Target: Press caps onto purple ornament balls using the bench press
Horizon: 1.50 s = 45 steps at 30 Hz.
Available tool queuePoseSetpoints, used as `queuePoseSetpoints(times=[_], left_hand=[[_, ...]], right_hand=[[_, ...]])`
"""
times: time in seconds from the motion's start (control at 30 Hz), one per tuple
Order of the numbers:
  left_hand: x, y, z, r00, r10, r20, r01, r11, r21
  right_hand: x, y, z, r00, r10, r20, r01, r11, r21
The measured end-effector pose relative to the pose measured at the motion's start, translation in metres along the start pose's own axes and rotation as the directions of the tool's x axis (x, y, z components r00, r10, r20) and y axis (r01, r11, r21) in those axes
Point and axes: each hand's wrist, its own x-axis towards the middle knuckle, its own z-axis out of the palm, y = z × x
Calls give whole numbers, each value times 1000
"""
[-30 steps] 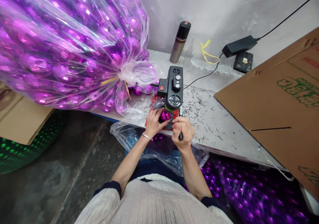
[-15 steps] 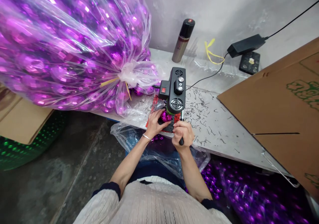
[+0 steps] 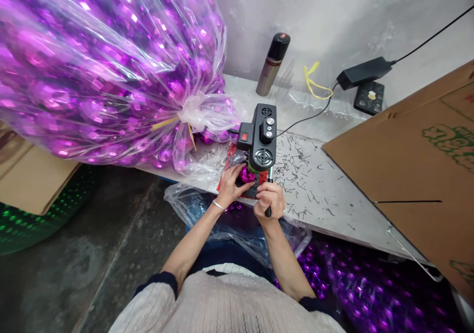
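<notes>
A shiny purple bauble [image 3: 247, 175] sits under the head of a small black bench press [image 3: 263, 130], which has round vents, silver knobs and a red switch. My left hand [image 3: 230, 187] is closed round the bauble's near left side, thumb and fingers against it. My right hand [image 3: 270, 199] is wrapped round the press's black-gripped lever [image 3: 268, 211], on the right of the machine. The red and black base [image 3: 253, 192] shows partly between my hands. The top of the bauble is hidden beneath the press head.
A big tied plastic bag of purple baubles [image 3: 111, 76] fills the left. Small dark wire bits [image 3: 299, 170] litter the table [image 3: 333, 209]. Behind stand a spray can [image 3: 273, 63] and a black power adapter [image 3: 365, 72]; a cardboard box [image 3: 407, 150] is at right.
The view has shifted slightly, and everything sits a little lower in it. Both hands keep their holds on the bauble and the lever.
</notes>
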Motion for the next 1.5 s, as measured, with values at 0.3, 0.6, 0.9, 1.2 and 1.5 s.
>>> queuePoseSetpoints(times=[0.3, 0.6, 0.9, 1.2, 1.5], left_hand=[[0, -8, 5, 989, 140, -41, -134, 983, 123], [-29, -6, -4, 968, 244, 49, -249, 960, 131], [-9, -19, -43, 978, 106, -181, -35, 934, 355], [125, -37, -74, 913, -369, -175, 403, 740, 539], [94, -25, -83, 937, -349, 32, 294, 832, 470]], right_hand=[[3, 4, 1, 994, -99, 44, 102, 991, -87], [42, -11, -14, 997, 16, 70, -10, 996, -86], [33, -11, -14, 997, -19, 76, 24, 998, -66], [28, -9, -15, 992, -42, 116, 51, 996, -72], [28, -10, -16, 991, -31, 131, 41, 997, -67]])
